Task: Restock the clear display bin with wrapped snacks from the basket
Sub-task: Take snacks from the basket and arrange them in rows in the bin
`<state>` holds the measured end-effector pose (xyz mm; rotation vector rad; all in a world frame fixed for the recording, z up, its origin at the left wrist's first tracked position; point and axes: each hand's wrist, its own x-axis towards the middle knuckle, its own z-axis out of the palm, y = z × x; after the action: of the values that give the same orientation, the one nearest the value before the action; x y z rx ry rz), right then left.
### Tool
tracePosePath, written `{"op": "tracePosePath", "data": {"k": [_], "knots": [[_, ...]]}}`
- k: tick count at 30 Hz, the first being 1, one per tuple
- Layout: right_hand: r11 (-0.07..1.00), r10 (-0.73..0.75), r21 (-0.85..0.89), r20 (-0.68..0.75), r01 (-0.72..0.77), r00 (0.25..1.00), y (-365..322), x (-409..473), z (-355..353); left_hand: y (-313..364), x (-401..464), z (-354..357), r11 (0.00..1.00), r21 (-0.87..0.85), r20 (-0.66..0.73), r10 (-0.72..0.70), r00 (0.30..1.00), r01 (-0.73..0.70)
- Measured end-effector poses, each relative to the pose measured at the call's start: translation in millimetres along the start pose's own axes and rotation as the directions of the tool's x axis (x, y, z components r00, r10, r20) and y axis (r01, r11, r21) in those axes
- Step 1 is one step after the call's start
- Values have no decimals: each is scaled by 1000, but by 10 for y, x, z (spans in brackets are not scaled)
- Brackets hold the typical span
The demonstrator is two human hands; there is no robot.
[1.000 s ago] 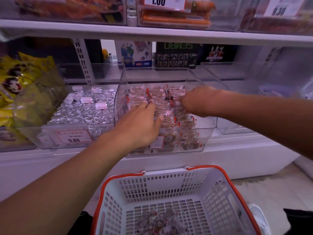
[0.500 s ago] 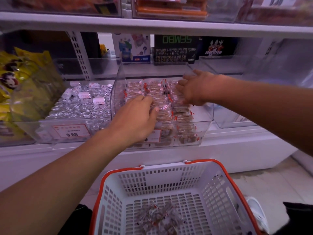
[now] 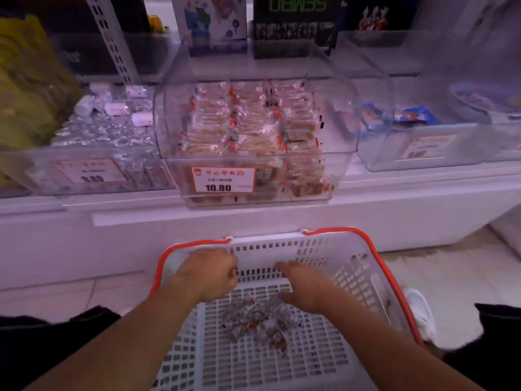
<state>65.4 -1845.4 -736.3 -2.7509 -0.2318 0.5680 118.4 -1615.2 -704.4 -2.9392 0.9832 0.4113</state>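
Note:
The clear display bin (image 3: 342,153) stands at the middle of the shelf with a 10.80 price label and rows of wrapped snacks (image 3: 248,122) inside. Below it is the white basket (image 3: 363,266) with an orange rim. A small pile of wrapped snacks (image 3: 258,324) lies on its floor. Both hands are inside the basket, above the pile. My left hand (image 3: 208,273) hangs near the far left corner with its fingers bent downward, and nothing shows in them. My right hand (image 3: 303,287) reaches down with loose fingers, its thumb just above the pile's right edge.
A bin of silver-wrapped sweets (image 3: 104,131) stands to the left, with yellow bags (image 3: 25,88) beyond it. On the right is a clear bin with blue packets (image 3: 414,117). Boxes (image 3: 290,24) stand behind. A white shoe (image 3: 420,314) rests on the tiled floor beside the basket.
Both hands have left the display bin and dropped down into the basket. The camera has tilted down and moved closer.

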Motion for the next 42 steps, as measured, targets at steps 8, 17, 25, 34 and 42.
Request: {"op": "tracePosePath", "data": {"k": [8,17,25,34,42], "knots": [[969,247,-54,258,-241,934,431,97,1524,183,86,1748,533,-511,534,-418,735,674],[981,148,105,135,-162,980,385,416,1680,702,229,2309,582,-552,320,-514,796,597],[941,191,247,169,-229,967,502,503,1581,679,439,2146,157,-596,579,-596,556,788],[733,289,551,280,-400,916,568,375,1519,753,446,2041,179,-690,552,-497,669,702],[508,398,687,349,-520,849,592,405,1545,879,499,2109,327,-621,462,-581,670,712]]}}
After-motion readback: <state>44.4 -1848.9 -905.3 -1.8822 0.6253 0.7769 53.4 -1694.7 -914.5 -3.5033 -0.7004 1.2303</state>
